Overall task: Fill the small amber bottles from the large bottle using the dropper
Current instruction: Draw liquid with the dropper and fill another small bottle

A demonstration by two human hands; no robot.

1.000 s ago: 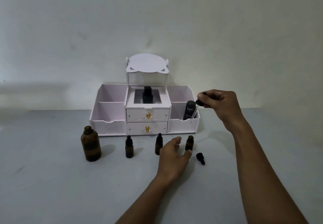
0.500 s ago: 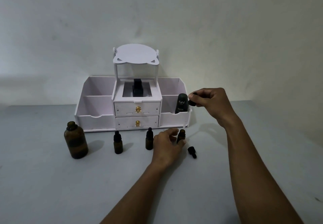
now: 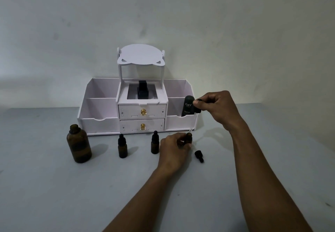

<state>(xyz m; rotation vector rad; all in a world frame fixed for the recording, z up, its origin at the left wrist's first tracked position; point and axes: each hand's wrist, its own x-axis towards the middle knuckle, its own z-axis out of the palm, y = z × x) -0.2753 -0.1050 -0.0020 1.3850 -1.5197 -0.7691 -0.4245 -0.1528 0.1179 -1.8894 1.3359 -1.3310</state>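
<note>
**Head view (the only view on record)**

1. Large amber bottle (image 3: 79, 143): stands uncapped on the grey table (image 3: 54, 195), at the 9 o'clock end of the row, well apart from both hands.
2. First small bottle (image 3: 122, 148) and second small bottle (image 3: 154, 144): both upright with black dropper caps on, on the 3 o'clock side of the large one. Neither is touched.
3. Third small bottle (image 3: 188, 139): last in the row, mouth open. The fingers of the left hand (image 3: 174, 148) curl round its body and steady it on the table.
4. Loose cap (image 3: 199, 156): lies on its side at 4 o'clock of the third bottle, just beside it (presumably that bottle's own).
5. Dropper (image 3: 197, 109): the right hand (image 3: 215, 106) pinches its black bulb between thumb and fingers, at 1 o'clock above the open bottle. The glass tube slants down to the bottle's mouth — whether the tip is inside or just over the rim cannot be told.
6. White organiser (image 3: 97, 123): at 12 o'clock behind the row. A dark tube (image 3: 187, 105) stands in its right front compartment and a black box (image 3: 143, 91) in the centre well.

**Progress (a judgement):** filling of the third bottle appears to be under way. Fill levels cannot be read through the dark glass, so it is unclear whether the two capped bottles are done or waiting. At the least, three steps are left — empty the dropper, recap the third bottle, close the large one.
</note>
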